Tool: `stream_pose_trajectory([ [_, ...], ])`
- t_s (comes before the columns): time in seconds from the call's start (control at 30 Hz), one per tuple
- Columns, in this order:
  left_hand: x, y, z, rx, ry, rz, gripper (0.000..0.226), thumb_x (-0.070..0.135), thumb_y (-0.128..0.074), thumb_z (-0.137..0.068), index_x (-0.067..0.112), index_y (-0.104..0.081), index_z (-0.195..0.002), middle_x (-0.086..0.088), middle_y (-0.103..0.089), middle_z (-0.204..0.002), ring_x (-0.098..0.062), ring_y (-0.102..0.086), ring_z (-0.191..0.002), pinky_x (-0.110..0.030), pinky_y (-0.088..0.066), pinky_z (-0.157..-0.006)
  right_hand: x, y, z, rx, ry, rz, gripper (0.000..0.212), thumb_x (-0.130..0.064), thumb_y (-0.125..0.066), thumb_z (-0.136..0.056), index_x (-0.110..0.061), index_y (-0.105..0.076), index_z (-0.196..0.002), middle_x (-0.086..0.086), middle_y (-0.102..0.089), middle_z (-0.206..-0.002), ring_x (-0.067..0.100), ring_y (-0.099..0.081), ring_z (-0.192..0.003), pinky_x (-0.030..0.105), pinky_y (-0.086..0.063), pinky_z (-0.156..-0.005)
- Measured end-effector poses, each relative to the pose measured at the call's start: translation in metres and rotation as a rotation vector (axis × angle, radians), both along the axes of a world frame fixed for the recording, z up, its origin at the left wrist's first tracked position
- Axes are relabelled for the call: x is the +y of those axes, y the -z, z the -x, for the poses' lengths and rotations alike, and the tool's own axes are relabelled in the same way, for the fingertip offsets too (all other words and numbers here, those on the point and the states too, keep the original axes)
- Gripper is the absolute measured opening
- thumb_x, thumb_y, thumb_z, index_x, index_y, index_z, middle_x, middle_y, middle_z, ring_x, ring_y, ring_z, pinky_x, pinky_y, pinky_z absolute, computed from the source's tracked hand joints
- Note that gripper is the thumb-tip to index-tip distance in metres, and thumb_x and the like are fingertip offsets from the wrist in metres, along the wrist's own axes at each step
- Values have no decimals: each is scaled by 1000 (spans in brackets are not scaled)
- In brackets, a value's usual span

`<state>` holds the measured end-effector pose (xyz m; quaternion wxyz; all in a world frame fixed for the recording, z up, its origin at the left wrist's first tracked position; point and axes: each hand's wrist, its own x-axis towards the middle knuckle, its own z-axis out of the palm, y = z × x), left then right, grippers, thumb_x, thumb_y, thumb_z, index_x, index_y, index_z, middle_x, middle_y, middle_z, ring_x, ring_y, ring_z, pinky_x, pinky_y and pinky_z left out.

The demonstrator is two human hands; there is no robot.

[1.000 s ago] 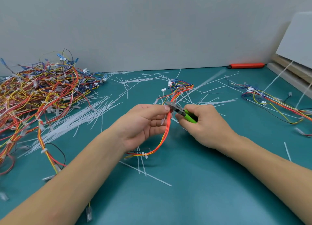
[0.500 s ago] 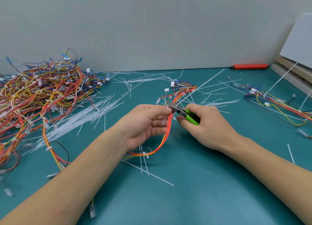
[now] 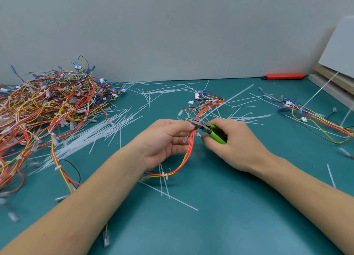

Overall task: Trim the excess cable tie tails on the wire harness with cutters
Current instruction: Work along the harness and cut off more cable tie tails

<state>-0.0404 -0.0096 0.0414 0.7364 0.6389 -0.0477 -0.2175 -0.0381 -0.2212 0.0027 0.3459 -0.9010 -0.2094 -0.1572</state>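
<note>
My left hand (image 3: 162, 140) pinches a red, orange and yellow wire harness (image 3: 188, 153) near its top, between thumb and fingertips. The harness curves down to the mat and carries a white cable tie (image 3: 165, 175) low on its loop; another tie head (image 3: 185, 139) shows by my fingers. My right hand (image 3: 235, 142) grips green-handled cutters (image 3: 214, 133). Their grey jaws (image 3: 195, 123) sit at the harness right beside my left fingertips. The far end of the harness with white connectors (image 3: 197, 97) lies on the mat behind.
A big tangle of harnesses (image 3: 47, 109) fills the left of the teal mat (image 3: 229, 216). Cut white tie tails (image 3: 92, 138) are strewn over the middle. Another harness (image 3: 314, 119) lies at right, a red utility knife (image 3: 283, 76) at the back, stacked boards (image 3: 337, 82) far right.
The hands, harness and cutters keep the same hold. The whole scene sits slightly more to the right in the view than a second ago.
</note>
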Motion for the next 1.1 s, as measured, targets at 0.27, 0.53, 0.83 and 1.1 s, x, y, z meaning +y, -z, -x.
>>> stream_pose_trajectory([
  [0.27,0,3,-2,27,-5,-14,32,12,-62,-98,-6,-67,-124,3,-63,-71,-6,-57,-55,-20,-55,-55,-4,3,0,42,40,21,37,-52,-57,-87,-26,-42,-66,-6,-43,-54,15,-36,-53,36,-36,-53],
  [0.53,0,1,0,24,4,2,24,11,-63,-97,14,-76,-77,0,-63,-69,-6,-57,-53,-20,-55,-53,-2,0,-2,-4,-6,8,17,-43,-66,-89,-28,-67,-95,-10,-61,-72,11,-55,-74,32,-44,-68],
  [0.83,1,1,-1,23,19,30,14,11,-63,-97,9,-76,-93,1,-66,-72,-5,-57,-54,-20,-55,-53,-2,3,0,35,54,7,37,-41,-62,-88,-20,-43,-66,-5,-44,-54,16,-36,-53,36,-36,-53],
  [1.1,0,2,0,26,10,24,29,11,-62,-97,15,-79,-74,0,-67,-73,-6,-59,-55,-21,-56,-55,-1,-1,0,-15,-8,18,9,-35,-70,-91,-27,-68,-95,-11,-58,-69,8,-52,-68,29,-40,-64],
])
